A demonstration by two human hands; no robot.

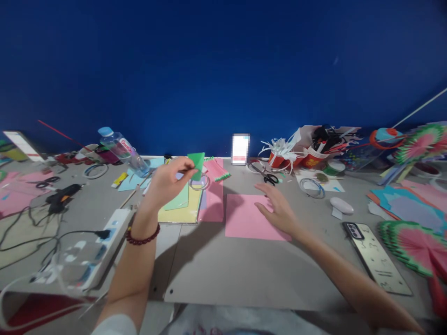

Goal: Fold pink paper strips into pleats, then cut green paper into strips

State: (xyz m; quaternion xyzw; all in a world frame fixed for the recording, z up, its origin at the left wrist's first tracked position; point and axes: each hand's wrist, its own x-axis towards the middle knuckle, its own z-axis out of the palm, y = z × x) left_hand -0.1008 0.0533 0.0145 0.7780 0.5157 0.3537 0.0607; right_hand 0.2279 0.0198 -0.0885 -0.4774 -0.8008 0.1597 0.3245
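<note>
The left hand (166,182) was raised above the table (223,274), fingers pinched shut on a small green paper piece (196,164). The right hand (277,209) lay open, palm down, flat on a pink paper sheet (246,217) beside stacked coloured sheets (190,207).

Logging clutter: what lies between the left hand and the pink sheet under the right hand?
In the head view, a stack of coloured paper sheets: yellow, green and pink.
</note>
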